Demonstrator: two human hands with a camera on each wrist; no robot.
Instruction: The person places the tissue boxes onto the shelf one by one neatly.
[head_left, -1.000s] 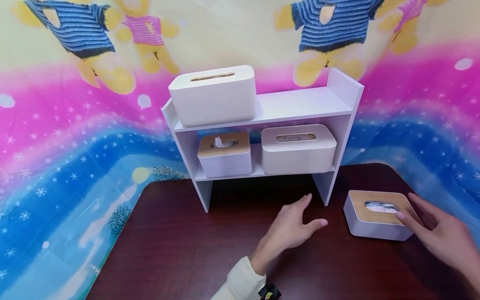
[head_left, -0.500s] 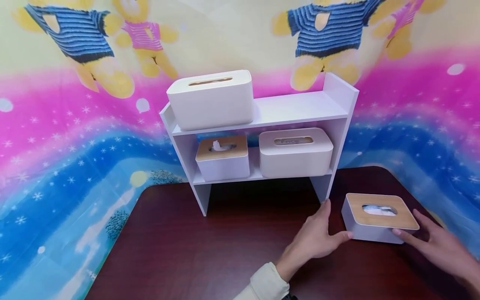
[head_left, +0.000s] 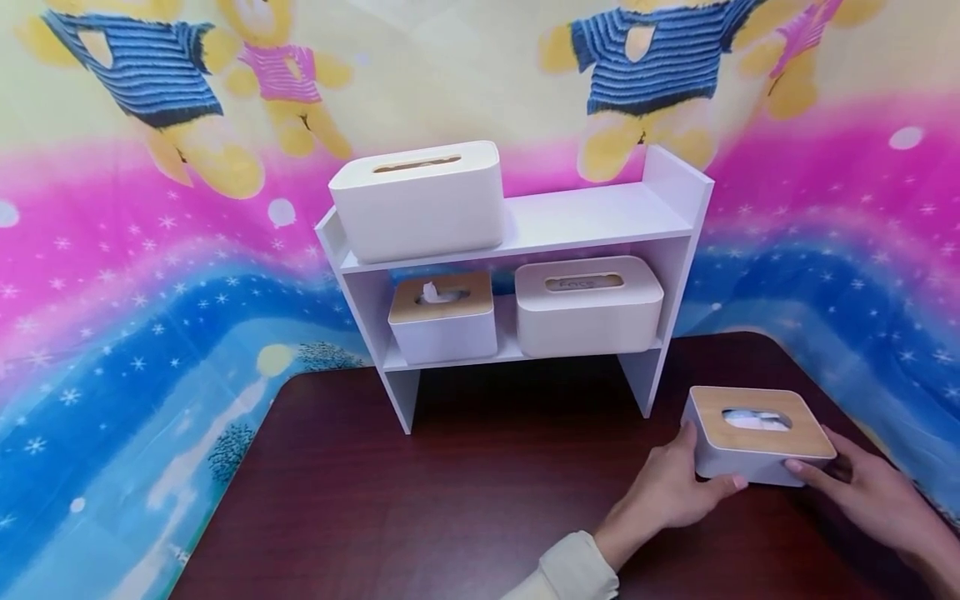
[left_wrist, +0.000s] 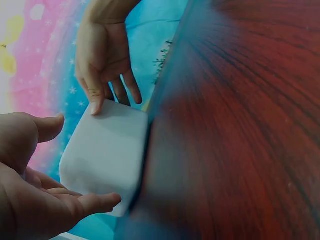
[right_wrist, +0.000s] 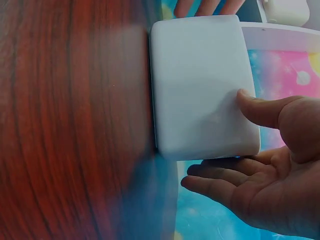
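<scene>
A white tissue box (head_left: 738, 463) with a wooden lid (head_left: 802, 425) sits on the dark red table at the right, tissue showing in its slot. My left hand (head_left: 675, 487) is at its left end, straight fingers (left_wrist: 100, 202) along that side. The left thumb stands off the front face in the left wrist view. At the opposite end, my right hand (head_left: 873, 492) has its thumb (right_wrist: 255, 107) touching the front face. Its other fingers (right_wrist: 215, 180) stretch straight along the right end, partly hidden behind the box in the head view.
Left of the box stands a white two-tier shelf (head_left: 600, 208). A cream tissue box (head_left: 423, 208) is on its top; below are a wood-lidded white box (head_left: 444, 335) and another cream box (head_left: 588, 321). A printed cloth (head_left: 465, 75) hangs behind the table (head_left: 420, 508).
My left hand has moved right across the table to the left end of the wood-lidded tissue box. The right hand has shifted slightly closer. The box has stayed in place.
</scene>
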